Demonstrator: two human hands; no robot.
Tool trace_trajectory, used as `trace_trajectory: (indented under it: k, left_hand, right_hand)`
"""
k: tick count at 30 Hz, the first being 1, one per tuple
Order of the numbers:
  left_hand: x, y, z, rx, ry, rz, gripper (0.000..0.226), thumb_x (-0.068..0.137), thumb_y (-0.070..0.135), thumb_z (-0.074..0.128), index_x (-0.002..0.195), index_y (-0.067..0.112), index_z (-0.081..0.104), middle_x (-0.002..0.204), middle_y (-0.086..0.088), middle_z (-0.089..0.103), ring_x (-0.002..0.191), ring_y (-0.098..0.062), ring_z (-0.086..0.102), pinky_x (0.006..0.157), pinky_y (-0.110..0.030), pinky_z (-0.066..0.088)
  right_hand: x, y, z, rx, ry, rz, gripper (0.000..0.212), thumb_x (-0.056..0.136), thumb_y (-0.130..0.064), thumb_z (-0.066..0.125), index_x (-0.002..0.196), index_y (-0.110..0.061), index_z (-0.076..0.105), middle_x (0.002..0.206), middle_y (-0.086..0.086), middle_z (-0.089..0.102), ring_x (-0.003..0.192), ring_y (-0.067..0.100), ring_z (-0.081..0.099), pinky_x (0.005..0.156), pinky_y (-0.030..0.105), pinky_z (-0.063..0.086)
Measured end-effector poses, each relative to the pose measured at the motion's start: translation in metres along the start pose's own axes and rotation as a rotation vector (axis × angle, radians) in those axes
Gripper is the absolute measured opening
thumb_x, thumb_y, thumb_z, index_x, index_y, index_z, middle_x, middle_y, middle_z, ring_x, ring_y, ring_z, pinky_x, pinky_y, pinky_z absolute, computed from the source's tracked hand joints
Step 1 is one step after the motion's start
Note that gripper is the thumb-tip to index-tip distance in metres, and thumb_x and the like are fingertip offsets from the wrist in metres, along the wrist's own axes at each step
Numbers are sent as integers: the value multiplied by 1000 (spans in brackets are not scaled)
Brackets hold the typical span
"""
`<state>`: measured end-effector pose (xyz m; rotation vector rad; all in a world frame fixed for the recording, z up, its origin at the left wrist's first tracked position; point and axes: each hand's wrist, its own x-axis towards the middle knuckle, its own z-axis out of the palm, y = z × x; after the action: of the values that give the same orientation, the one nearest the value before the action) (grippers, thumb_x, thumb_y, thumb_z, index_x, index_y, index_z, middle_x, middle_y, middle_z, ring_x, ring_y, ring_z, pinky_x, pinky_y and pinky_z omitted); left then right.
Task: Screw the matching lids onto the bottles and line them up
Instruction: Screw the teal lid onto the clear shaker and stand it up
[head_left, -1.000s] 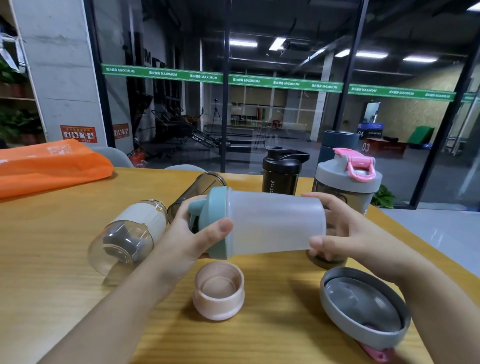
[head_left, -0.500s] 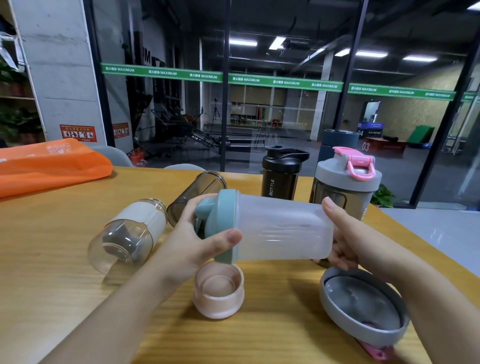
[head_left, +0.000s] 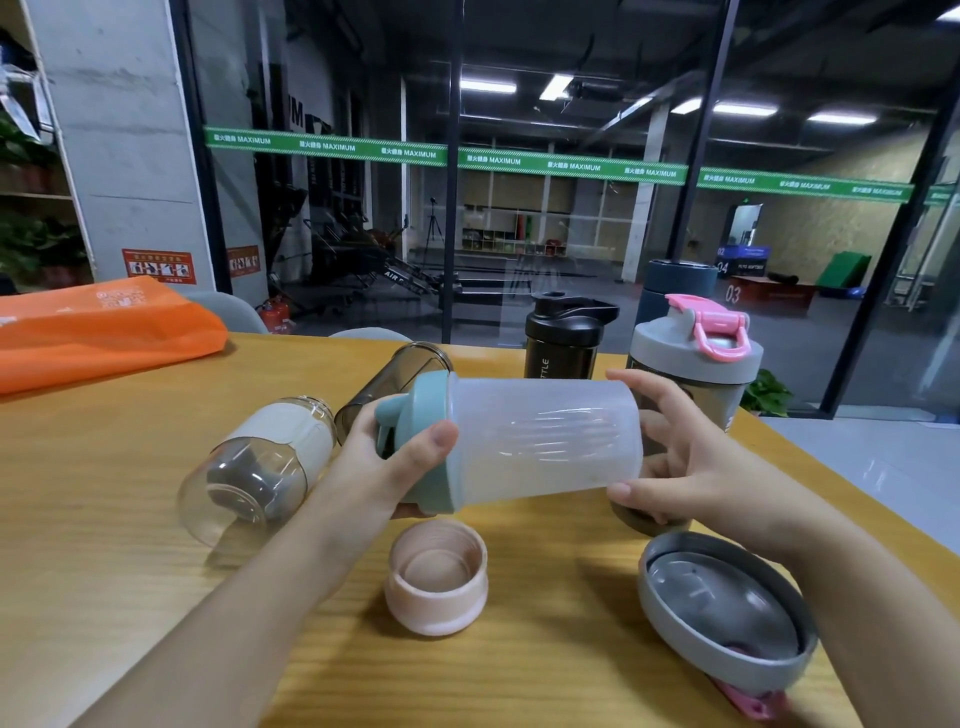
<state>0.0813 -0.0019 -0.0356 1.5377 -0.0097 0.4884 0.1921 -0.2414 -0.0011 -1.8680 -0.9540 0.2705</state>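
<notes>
**Frosted shaker held sideways between both hands**

You hold the frosted shaker bottle (head_left: 540, 441) on its side above the wooden table (head_left: 104, 493), at the centre of your view. Your left hand (head_left: 384, 467) wraps the teal lid (head_left: 431, 410) at the 9 o'clock end, thumb across the front of the rim, fingers curled behind. Your right hand (head_left: 675, 457) cups the base at 3 o'clock, thumb under the lower edge, fingers spread over the top and back.

The black shaker (head_left: 563, 338) at 12 o'clock reads "TTLE" up its side. The green strip (head_left: 571, 166) on the glass repeats "MAXIMUM".

The bottle is cloudy, ribbed plastic. At 6 o'clock sits a round pink lid (head_left: 436, 587), open side up, threaded inside. At 4 o'clock lies a grey lid (head_left: 727, 613), upturned. A clear bottle (head_left: 260, 462) with a white band lies at 9 o'clock; a grey-lidded shaker (head_left: 696, 358) with a pink loop stands at 2 o'clock.
</notes>
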Motion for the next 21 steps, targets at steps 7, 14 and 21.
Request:
trace_trajectory:
  k: [7,14,21]
  left_hand:
    - [-2,2,0,-4,-24,-1,101,22,72,80,111,36,50,106,3,65,81,-5,69,59,-19,53]
    - [-2,-1,1,-3,-76,50,98,23,67,84,112,43,51,100,12,70,93,-8,68,69,-24,54]
    - [-1,-1,1,14,-49,55,97,24,70,82,112,42,51,100,11,69,93,-8,67,69,-24,54]
  right_hand:
    - [-5,-4,0,-16,43,38,72,58,-58,65,124,-35,45,65,-11,63,46,8,41,47,20,34]
    - [0,-5,4,-36,79,185,74,70,-72,50,89,0,55,38,-6,45,32,5,31,37,12,28]
    - [-1,0,5,-84,60,157,78,58,-86,44,107,-26,58,55,0,58,41,8,46,49,23,35]
